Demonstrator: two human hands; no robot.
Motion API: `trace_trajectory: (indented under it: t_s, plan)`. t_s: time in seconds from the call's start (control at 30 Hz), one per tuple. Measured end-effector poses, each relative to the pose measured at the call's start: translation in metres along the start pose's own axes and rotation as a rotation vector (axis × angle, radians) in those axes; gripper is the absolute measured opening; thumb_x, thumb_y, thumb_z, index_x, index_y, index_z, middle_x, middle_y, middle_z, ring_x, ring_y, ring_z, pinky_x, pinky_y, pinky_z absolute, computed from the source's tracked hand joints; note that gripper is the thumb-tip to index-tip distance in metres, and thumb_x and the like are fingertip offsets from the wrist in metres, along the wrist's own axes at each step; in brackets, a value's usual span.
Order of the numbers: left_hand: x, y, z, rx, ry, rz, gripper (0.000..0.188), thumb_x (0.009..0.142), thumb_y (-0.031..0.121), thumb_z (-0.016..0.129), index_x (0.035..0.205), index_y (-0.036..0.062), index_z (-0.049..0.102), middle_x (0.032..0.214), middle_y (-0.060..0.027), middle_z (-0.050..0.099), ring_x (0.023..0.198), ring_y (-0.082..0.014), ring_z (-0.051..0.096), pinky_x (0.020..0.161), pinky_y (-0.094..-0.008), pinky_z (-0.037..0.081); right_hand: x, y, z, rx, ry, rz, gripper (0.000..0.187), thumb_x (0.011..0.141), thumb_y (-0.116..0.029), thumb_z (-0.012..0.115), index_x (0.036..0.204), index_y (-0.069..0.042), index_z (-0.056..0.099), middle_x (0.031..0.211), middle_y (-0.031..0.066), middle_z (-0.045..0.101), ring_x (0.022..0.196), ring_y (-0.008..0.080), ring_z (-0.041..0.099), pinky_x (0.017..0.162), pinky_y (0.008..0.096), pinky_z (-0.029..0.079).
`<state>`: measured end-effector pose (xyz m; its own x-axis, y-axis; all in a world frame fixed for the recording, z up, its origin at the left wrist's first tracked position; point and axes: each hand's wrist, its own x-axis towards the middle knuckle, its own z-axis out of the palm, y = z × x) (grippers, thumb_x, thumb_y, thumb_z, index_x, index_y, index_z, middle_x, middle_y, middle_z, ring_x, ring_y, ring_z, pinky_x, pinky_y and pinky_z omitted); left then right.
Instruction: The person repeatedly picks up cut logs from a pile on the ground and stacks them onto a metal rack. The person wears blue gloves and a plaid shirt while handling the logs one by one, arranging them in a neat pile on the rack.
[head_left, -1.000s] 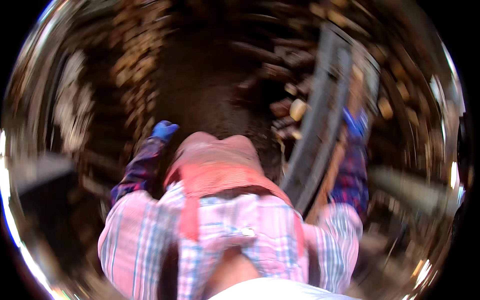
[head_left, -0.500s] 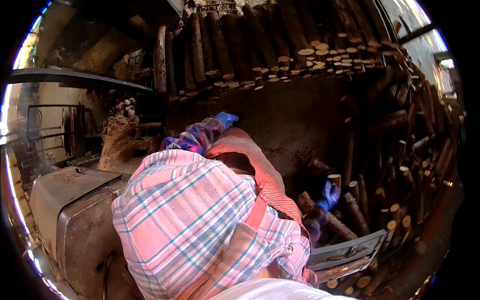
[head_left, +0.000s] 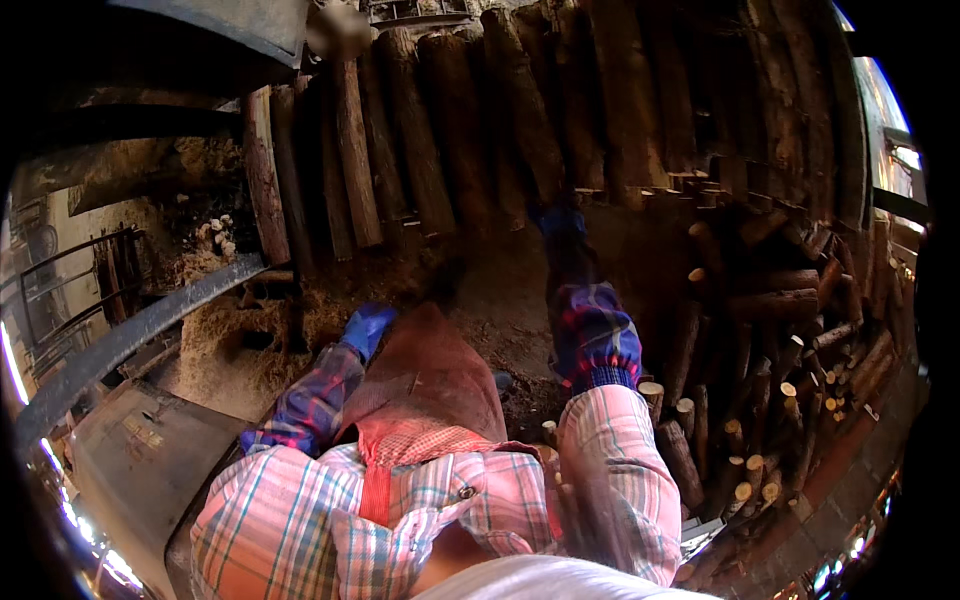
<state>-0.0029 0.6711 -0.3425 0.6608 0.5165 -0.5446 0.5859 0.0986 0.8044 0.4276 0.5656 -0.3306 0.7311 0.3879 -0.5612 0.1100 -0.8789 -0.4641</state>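
Note:
My left hand (head_left: pixel 369 328), in a blue glove, hangs beside the red apron (head_left: pixel 430 375) with its fingers loosely stretched and nothing visible in them. My right arm reaches forward in a dark plaid oversleeve. At its end, my blue-gloved right hand (head_left: pixel 561 222) is near the lower ends of the upright row of logs (head_left: pixel 525 120). Shadow and blur hide its fingers, and I cannot tell whether it touches a log.
A pile of cut logs (head_left: pixel 775 305) lies on my right. To my left are a metal machine housing (head_left: pixel 140 460), a dark metal bar (head_left: pixel 150 345) and a heap of sawdust (head_left: pixel 225 365). A dark metal box edge (head_left: pixel 240 30) juts in at upper left.
My right hand has gone from the loose logs at lower right forward to the row of logs. My left hand now sits lower and further left in view. The view has turned.

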Motion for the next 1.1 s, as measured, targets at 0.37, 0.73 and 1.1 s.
trace_trajectory:
  t_s: [0.37,0.73,1.1]
  plan:
    - [0.136,0.277,0.088,-0.945,-0.170,-0.415,0.048,0.085,0.047,0.059,0.108,0.0059,0.057,0.095,-0.0119,0.064,0.090,-0.0272,0.062,0.082,-0.0422,0.050,-0.224,0.031,-0.033,1.650,-0.817,0.084,0.043,0.086,-0.033,0.062,0.115,-0.003,0.055,0.098,0.0088,0.061,0.086,0.0210,0.060,0.073,0.0344,0.050]
    - [-0.111,0.340,0.368,-0.437,-1.078,-0.124,0.047,0.074,0.026,0.077,0.110,0.0057,0.055,0.087,-0.0044,0.060,0.073,-0.0177,0.059,0.065,-0.0346,0.051,-0.485,0.120,-0.090,0.488,1.009,0.076,0.095,0.071,-0.047,0.074,0.141,-0.005,0.026,0.138,0.0222,0.036,0.126,0.0353,0.040,0.105,0.0421,0.034]
    - [-0.334,0.482,0.368,-0.276,-1.858,0.366,0.065,0.083,0.023,0.069,0.135,-0.0011,0.037,0.122,-0.0095,0.052,0.109,-0.0184,0.051,0.095,-0.0332,0.041,-0.636,0.115,-0.202,1.146,1.699,-0.163,0.054,0.083,-0.004,0.065,0.131,-0.005,0.040,0.123,0.0162,0.050,0.111,0.0200,0.052,0.093,0.0313,0.046]
